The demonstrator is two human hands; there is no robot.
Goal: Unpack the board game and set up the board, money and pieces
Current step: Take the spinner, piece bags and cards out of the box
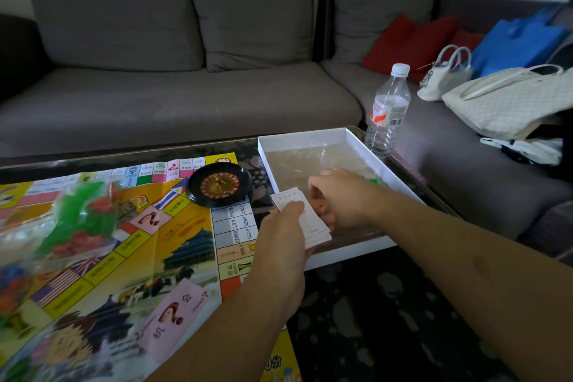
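Note:
The colourful paper game board (pixel 130 245) lies unfolded on the dark table. A black roulette wheel (pixel 219 184) rests on its far right corner. A clear bag of green and red plastic pieces (pixel 79 220) sits on the board's left part. My left hand (pixel 283 232) and my right hand (pixel 344 195) both hold a stack of white paper money (pixel 310 220) at the near left corner of the open white box (pixel 310 138). Inside the box lie crumpled clear plastic and a small green piece (pixel 372 180).
A clear water bottle (pixel 387 108) stands at the table's far right corner, just behind the box. A grey sofa (pixel 173 102) runs behind the table, with red cushions, a blue bag and white handbags (pixel 508 99) on its right section. A dark patterned rug (pixel 387 319) lies below.

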